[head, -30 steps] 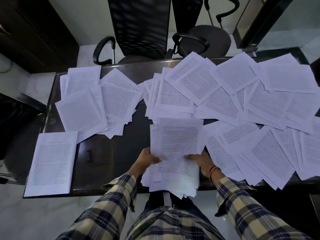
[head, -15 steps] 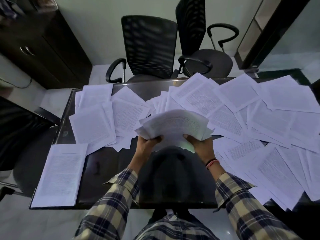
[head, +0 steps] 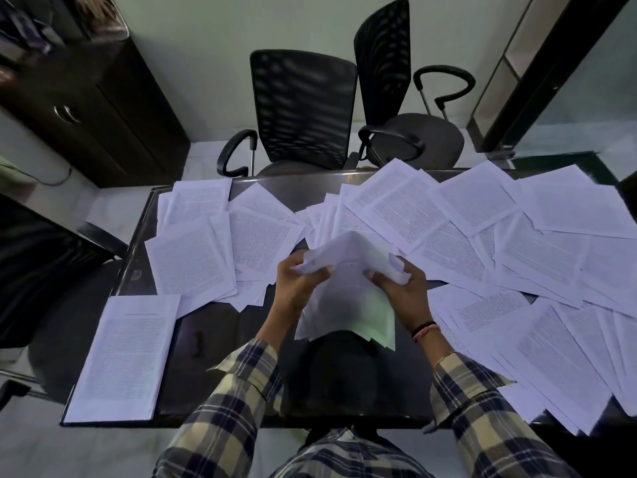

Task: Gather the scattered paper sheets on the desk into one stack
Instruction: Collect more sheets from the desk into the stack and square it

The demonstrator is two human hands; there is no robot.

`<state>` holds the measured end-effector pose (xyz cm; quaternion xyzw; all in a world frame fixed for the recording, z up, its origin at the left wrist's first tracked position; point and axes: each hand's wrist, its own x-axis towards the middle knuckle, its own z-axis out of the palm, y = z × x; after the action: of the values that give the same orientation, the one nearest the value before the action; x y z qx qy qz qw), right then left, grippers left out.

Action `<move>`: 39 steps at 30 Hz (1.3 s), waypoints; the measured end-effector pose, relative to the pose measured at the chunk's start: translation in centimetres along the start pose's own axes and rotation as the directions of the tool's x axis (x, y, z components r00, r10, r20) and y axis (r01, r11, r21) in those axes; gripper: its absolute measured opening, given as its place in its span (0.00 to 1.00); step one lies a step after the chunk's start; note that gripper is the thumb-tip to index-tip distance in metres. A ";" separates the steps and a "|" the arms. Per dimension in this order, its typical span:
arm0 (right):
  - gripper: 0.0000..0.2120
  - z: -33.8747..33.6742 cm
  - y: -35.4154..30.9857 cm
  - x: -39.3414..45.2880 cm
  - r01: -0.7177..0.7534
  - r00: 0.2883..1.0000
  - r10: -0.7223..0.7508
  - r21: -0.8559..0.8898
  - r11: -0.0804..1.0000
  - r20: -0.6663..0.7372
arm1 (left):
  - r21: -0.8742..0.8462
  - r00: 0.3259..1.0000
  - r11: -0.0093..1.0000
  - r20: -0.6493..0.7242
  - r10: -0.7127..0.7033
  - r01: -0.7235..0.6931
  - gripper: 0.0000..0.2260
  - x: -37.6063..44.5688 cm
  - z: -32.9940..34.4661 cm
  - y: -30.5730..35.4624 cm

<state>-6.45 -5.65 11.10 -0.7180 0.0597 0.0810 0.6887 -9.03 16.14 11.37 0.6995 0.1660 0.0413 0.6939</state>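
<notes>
A loose bundle of white printed sheets (head: 348, 294) is held upright above the dark desk (head: 206, 326), bent over at its top, its lower edge hanging toward me. My left hand (head: 298, 282) grips its left side and my right hand (head: 401, 291) its right side. A neat stack of sheets (head: 125, 353) lies at the desk's near left corner. Several sheets (head: 220, 246) are scattered at the far left. Many more overlapping sheets (head: 499, 250) cover the right half, some overhanging the near right edge.
Two black office chairs (head: 303, 108) stand behind the desk's far edge. A dark wooden cabinet (head: 89, 112) is at the far left and another dark chair (head: 38, 270) sits left of the desk. A dark door frame stands at the far right.
The bundle lay flat at the near edge a second ago. Both hands lifted it off the desk and tipped it upright, its top now curling over. The view tilted up.
</notes>
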 end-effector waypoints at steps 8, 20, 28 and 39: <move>0.02 0.0 -1.4 0.5 0.094 0.987 -0.087 0.051 0.994 -0.132 | 0.058 0.994 0.992 -0.011 0.112 -0.111 0.04 0.6 -0.3 0.7; 0.24 -1.8 3.4 0.7 -0.036 0.997 0.051 -0.245 0.969 0.055 | 0.215 0.990 0.966 -0.019 -0.140 0.141 0.10 0.8 -0.5 -3.3; 0.12 0.5 1.2 0.9 0.007 0.999 -0.008 -0.031 1.000 -0.041 | -0.087 0.983 0.980 -0.013 -0.182 0.180 0.15 -0.3 0.8 -2.7; 0.08 0.4 -1.2 2.1 0.100 0.992 -0.103 -0.058 0.993 -0.066 | -0.029 0.996 0.996 0.035 -0.085 0.086 0.19 0.9 0.7 -0.6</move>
<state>-4.16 -5.19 11.82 -0.7411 0.0446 0.0228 0.6695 -8.14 15.75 10.60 0.6816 0.1833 0.0022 0.7084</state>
